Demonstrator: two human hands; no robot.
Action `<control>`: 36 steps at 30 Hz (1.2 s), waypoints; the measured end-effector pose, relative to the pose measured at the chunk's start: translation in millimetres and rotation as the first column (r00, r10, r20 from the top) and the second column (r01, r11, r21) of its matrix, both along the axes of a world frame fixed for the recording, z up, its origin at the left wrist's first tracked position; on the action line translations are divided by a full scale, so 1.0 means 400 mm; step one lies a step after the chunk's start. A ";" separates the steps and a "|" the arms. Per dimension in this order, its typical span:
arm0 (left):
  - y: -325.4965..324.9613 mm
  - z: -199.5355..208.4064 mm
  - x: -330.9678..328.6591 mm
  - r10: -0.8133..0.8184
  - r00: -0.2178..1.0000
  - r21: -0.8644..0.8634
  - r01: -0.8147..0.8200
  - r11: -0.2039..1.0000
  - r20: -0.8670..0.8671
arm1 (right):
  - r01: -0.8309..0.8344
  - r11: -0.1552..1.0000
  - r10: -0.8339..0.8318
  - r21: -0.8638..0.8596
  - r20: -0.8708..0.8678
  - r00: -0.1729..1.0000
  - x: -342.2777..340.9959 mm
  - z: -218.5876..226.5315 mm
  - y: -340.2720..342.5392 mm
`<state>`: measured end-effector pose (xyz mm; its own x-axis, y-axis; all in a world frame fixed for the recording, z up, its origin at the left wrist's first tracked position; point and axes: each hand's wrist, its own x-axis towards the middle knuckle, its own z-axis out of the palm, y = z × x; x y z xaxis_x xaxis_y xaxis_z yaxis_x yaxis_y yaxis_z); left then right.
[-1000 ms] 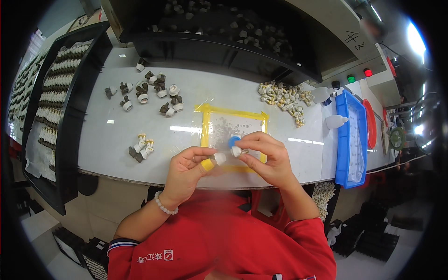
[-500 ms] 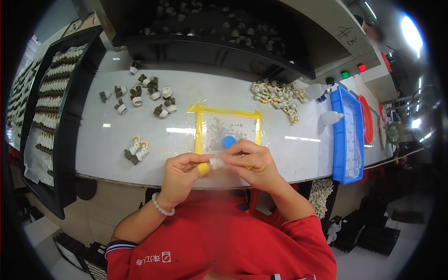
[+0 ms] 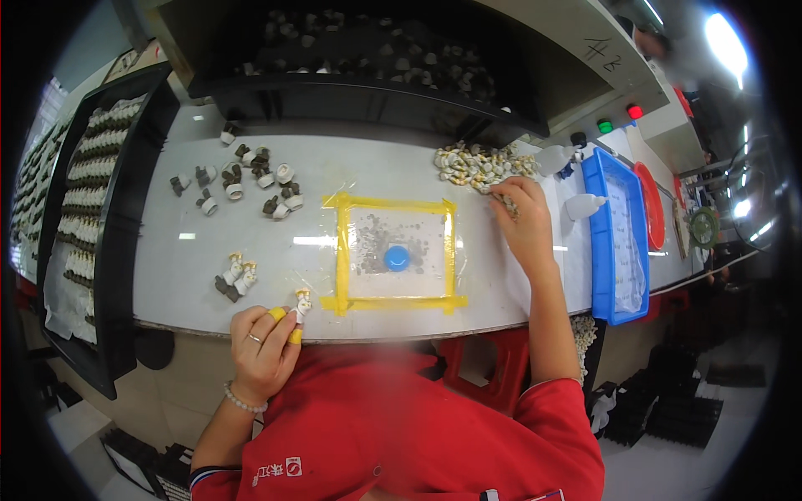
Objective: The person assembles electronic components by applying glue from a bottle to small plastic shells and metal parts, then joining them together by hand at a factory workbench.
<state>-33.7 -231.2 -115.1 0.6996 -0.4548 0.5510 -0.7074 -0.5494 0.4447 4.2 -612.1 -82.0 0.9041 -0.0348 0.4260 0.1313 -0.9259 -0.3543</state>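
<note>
The left hand (image 3: pixel 264 346) wore a ring (image 3: pixel 255 338) and yellow wraps (image 3: pixel 295 336) on two digits, with a pale beaded bracelet (image 3: pixel 244 402) just behind it. Farther back from that hand, the red shirt (image 3: pixel 393 426) had a white-and-navy striped sleeve edge (image 3: pixel 205 477).

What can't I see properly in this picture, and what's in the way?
Head view: the lower end of the white-and-yellow figurine, covered by the left hand.
Head view: whether the right hand has gripped a small white-and-yellow piece; the hand itself hides that.
Head view: part of the red stool, behind the red shirt.
</note>
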 end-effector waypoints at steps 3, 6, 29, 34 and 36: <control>0.028 -0.012 -0.015 0.132 0.990 0.068 -0.135 0.988 0.050 | -0.067 0.996 0.070 -0.054 0.055 0.996 0.032 -0.019 -0.006; 0.024 -0.019 -0.001 0.265 0.956 0.057 -0.274 0.960 0.127 | -0.055 0.984 0.046 -0.171 -0.057 0.997 0.033 -0.016 -0.009; 0.018 0.047 0.088 0.412 0.911 -0.045 -0.413 0.909 -0.031 | -0.060 0.727 0.283 0.684 -0.219 0.934 -0.105 -0.046 0.132; -0.022 0.100 0.211 0.054 0.998 0.232 -0.062 0.971 0.042 | -0.129 0.773 0.288 0.621 -0.162 0.944 -0.119 -0.058 0.142; -0.037 0.090 0.254 0.017 1.000 0.250 -0.018 0.968 0.004 | -0.135 0.816 0.281 0.561 -0.183 0.942 -0.122 -0.052 0.144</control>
